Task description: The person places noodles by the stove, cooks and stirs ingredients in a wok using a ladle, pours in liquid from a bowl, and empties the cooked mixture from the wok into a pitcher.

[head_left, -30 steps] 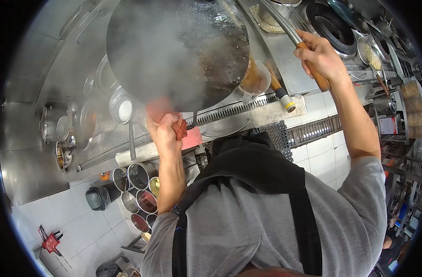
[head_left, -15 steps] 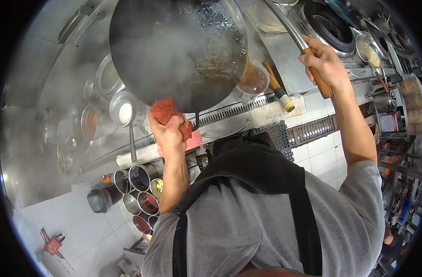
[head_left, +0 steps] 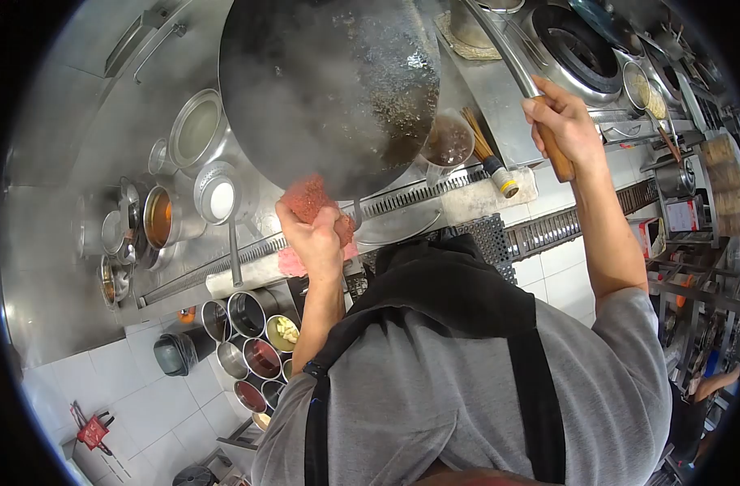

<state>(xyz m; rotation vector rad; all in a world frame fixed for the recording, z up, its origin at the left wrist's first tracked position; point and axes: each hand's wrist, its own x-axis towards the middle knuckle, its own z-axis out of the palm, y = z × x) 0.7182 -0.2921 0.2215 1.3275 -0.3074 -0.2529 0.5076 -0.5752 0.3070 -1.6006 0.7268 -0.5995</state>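
Note:
A large dark wok (head_left: pixel 305 89) fills the top of the view, steaming, with bubbling liquid on its right side. My left hand (head_left: pixel 317 243) is closed round a folded red cloth (head_left: pixel 309 201) at the wok's near edge; the grip beneath the cloth is hidden. Up on the right, my right hand (head_left: pixel 571 130) wraps round the wooden handle of a long metal utensil (head_left: pixel 506 50). Its far end runs out of the top of the frame, so its kind does not show.
Left of the wok stand a metal pot (head_left: pixel 196 134), a ladle with white contents (head_left: pixel 222 200) and an orange-brown container (head_left: pixel 161 217). A clear jug (head_left: pixel 449 146) and a bamboo brush (head_left: pixel 490 158) lie to its right. Several ingredient tins (head_left: pixel 262 358) stand below left. Another person's arm (head_left: pixel 717 382) shows far right.
The wok has shifted right, and my left hand with the red cloth has moved right along with it. My right hand has dropped slightly. Steam over the left containers has thinned.

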